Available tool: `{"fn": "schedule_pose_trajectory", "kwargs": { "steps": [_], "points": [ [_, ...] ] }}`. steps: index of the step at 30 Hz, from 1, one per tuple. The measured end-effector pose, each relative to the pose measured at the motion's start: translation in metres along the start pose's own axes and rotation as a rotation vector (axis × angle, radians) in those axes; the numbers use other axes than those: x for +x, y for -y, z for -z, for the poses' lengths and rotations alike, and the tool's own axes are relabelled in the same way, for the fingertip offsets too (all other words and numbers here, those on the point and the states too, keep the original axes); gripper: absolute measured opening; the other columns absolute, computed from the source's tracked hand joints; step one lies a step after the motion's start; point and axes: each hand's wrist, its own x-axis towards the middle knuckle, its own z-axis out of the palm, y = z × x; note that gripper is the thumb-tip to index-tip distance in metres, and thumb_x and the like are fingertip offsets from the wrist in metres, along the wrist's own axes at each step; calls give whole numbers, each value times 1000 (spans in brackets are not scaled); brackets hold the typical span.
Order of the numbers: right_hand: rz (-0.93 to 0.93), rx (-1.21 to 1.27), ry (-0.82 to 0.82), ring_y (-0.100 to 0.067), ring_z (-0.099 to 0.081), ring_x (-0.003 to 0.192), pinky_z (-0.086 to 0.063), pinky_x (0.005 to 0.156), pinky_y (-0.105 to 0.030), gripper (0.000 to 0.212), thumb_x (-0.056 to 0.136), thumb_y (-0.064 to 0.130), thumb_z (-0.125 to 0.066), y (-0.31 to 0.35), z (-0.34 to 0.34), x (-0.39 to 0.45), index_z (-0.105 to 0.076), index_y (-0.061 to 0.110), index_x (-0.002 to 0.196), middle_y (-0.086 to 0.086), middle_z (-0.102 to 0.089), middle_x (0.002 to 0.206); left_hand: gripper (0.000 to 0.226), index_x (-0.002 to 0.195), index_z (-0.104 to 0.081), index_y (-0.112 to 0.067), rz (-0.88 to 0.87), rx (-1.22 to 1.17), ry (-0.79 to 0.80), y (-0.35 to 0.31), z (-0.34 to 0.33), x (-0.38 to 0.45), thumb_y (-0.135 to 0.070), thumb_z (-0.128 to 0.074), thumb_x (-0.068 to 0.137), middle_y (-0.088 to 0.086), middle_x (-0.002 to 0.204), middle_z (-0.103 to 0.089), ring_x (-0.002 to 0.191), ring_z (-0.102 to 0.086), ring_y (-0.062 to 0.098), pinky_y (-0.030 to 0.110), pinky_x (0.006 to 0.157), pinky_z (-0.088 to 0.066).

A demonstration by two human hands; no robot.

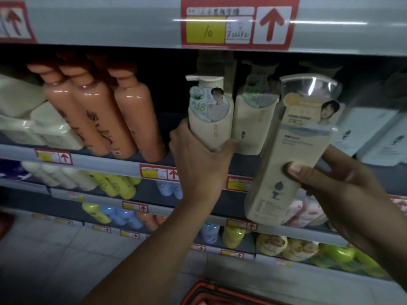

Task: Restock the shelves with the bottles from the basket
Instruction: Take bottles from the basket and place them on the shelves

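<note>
Left hand (198, 155) has its fingers wrapped round the base of a cream pump bottle (210, 115) standing upright on the shelf (154, 160). Right hand (337, 183) grips a second cream bottle (293, 150) low down, its long axis tilted, off the shelf and just right of the shelved cream ones, so it's probably next.

Three orange bottles (130, 119) in a row, three cream pump bottles (210, 115) including one with a clear cap, two hands (198, 164), one red basket (211, 293) at the bottom edge, one large price tag (239, 24) with a red arrow
</note>
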Motion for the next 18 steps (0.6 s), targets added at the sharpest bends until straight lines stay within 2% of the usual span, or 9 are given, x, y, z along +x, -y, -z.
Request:
{"fn": "schedule_pose_trajectory", "kwargs": {
  "steps": [3,6,9,11,13,16,18],
  "points": [
    [-1,-9,-8,-20,-72,120,-49,109,-47,51,85,12,-72,1,-7,2,-68,19,135,-2,-79,123,77,125,-52,-18,-4,9,6,0,-2,3,-37,-93,62,-4,119,-51,117,-52,18,26,88,-41],
    [-5,-2,-24,-21,-71,121,-48,111,-48,53,84,14,-71,-1,-8,2,-67,18,137,-3,-78,124,74,120,-55,-14,16,9,-113,2,2,3,-33,-92,59,-2,117,-56,112,-56,17,28,87,-48],
    [-5,14,-28,-21,-71,123,-53,110,-47,53,85,14,-70,-5,-2,-1,-66,18,137,-1,-77,127,74,125,-56,-10,25,-25,-257,12,12,4,-29,-89,61,4,123,-61,116,-60,20,37,96,-54],
    [-3,10,-38,-21,-71,123,-56,106,-44,53,85,13,-70,-10,2,-3,-67,18,137,-1,-77,127,73,126,-55,-10,18,4,-296,20,16,10,-31,-87,64,6,127,-61,120,-59,23,40,103,-52],
    [-17,6,-60,-21,-71,123,-56,105,-47,53,84,13,-71,-16,6,-5,-67,19,137,-1,-77,127,73,128,-55,-7,5,24,-298,21,15,17,-30,-85,66,8,129,-61,122,-59,25,44,106,-51],
    [-43,25,-92,-23,-72,121,-58,100,-43,56,80,16,-74,-24,7,-7,-69,22,135,-3,-78,124,71,132,-54,-6,-4,-4,-266,18,7,24,-20,-85,69,9,131,-59,125,-58,23,42,108,-50],
    [-53,30,-104,-24,-73,119,-57,97,-40,56,78,15,-75,-26,7,-8,-70,22,133,-4,-79,122,70,134,-52,-6,-11,-21,-258,18,2,27,-14,-85,73,9,133,-57,125,-57,21,31,111,-47]
  ]
}}
